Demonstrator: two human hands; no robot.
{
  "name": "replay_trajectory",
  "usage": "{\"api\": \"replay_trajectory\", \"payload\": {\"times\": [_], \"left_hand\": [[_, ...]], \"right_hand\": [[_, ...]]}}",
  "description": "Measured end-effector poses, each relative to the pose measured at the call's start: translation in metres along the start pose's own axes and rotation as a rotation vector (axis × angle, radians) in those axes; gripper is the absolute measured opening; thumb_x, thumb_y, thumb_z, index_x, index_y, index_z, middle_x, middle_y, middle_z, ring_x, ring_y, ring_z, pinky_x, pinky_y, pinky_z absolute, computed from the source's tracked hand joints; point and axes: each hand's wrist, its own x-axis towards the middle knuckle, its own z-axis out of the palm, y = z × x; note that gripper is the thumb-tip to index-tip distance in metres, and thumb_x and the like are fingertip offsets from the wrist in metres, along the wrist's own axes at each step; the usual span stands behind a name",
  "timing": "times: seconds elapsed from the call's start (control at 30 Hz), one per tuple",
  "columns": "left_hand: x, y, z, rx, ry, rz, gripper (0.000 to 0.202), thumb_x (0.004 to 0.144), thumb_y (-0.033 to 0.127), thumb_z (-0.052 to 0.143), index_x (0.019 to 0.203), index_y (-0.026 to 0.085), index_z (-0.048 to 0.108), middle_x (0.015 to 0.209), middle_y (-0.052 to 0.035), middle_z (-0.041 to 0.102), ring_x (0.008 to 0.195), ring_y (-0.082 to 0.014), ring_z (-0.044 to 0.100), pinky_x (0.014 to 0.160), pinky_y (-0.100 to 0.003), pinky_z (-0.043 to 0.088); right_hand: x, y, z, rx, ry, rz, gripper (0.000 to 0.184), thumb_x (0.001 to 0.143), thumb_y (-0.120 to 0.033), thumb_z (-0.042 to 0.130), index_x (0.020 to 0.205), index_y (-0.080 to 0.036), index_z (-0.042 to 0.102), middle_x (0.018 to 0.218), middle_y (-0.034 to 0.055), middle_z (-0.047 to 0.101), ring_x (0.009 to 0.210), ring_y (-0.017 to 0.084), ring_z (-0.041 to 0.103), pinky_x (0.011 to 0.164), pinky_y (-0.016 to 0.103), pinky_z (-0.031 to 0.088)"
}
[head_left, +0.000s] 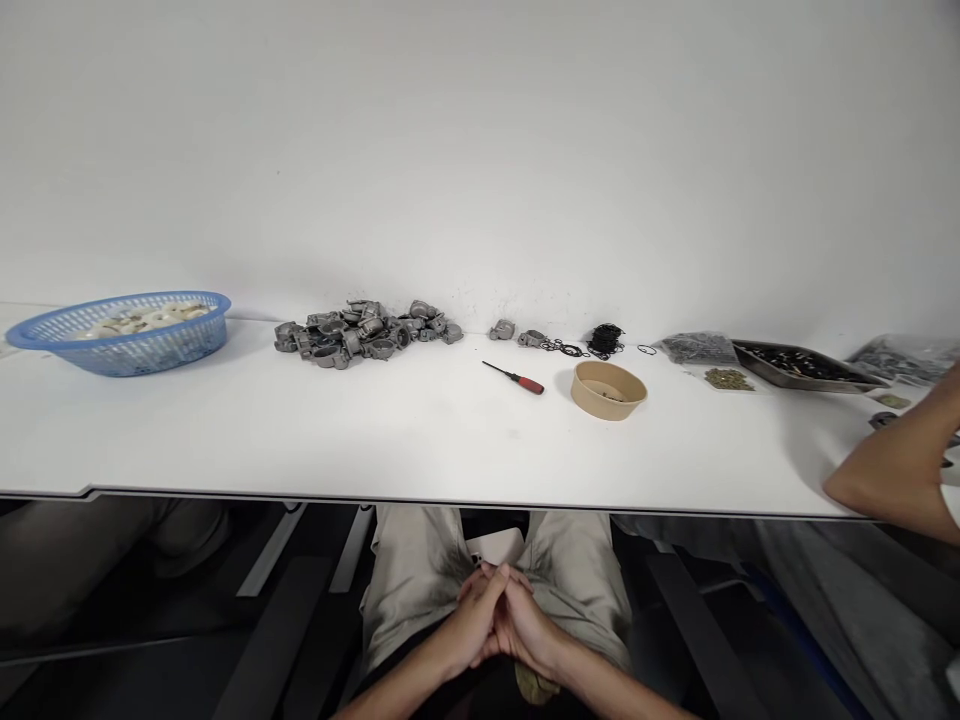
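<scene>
My left hand [474, 612] and my right hand [523, 612] rest in my lap below the table edge, clasped with fingers interlaced. Neither holds an object that I can see. Just beyond the fingertips, a light-coloured phone [496, 547] lies between my thighs. On the white table [420, 440] in front of me are a screwdriver [528, 383] with a red and black handle and a round tan bowl [609, 390] with a few small dark pieces in it. Grey metal parts [360, 335] form a pile left of centre, with two more metal parts [504, 329] nearer the middle.
A blue plastic basket [142, 355] of whitish parts stands at left. Black rings [604, 338] are heaped by the wall. Farther right are a bag of grey pieces [699, 348], brass-coloured pieces [729, 379] and a metal tray [832, 380]. A co-worker's arm [896, 455] leans on the table's right end.
</scene>
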Motion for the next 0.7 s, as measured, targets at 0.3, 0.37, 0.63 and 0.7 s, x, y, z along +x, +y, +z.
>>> {"api": "replay_trajectory", "payload": {"times": [0.3,0.37,0.63,0.7], "left_hand": [[-0.0011,0.0023,0.0026,-0.076,0.029,0.043,0.064,0.093,0.071,0.033,0.097,0.019,0.07,0.112,-0.012,0.069,0.119,-0.0302,0.06,0.115,-0.045,0.04],[-0.0005,0.0024,0.0022,-0.077,0.023,0.037,0.063,0.094,0.071,0.033,0.096,0.02,0.07,0.111,-0.0108,0.069,0.12,-0.03,0.06,0.114,-0.044,0.04],[-0.0028,0.0088,0.0019,0.0,0.022,0.022,0.065,0.093,0.071,0.029,0.093,0.02,0.07,0.111,-0.0104,0.069,0.122,-0.0295,0.058,0.114,-0.039,0.04],[-0.0015,0.0044,0.0018,-0.021,0.006,0.014,0.066,0.092,0.073,0.029,0.095,0.021,0.07,0.111,-0.0095,0.069,0.122,-0.029,0.059,0.113,-0.038,0.041]], "right_hand": [[0.0038,0.0048,-0.0055,0.035,0.022,0.021,0.069,0.08,-0.082,0.06,0.097,-0.015,0.064,0.082,0.0086,0.062,0.07,0.019,0.063,0.054,0.024,0.049],[0.0039,0.0041,-0.0053,0.039,0.025,0.022,0.068,0.079,-0.081,0.062,0.097,-0.015,0.064,0.083,0.0082,0.062,0.074,0.02,0.064,0.058,0.028,0.052],[0.0011,0.0012,-0.0018,0.026,0.017,0.015,0.062,0.085,-0.077,0.058,0.097,-0.016,0.063,0.084,0.009,0.062,0.077,0.022,0.065,0.071,0.038,0.057],[0.0014,0.0021,-0.0026,0.012,0.022,0.01,0.065,0.086,-0.079,0.055,0.098,-0.016,0.063,0.085,0.0093,0.062,0.073,0.02,0.064,0.065,0.034,0.055]]}}
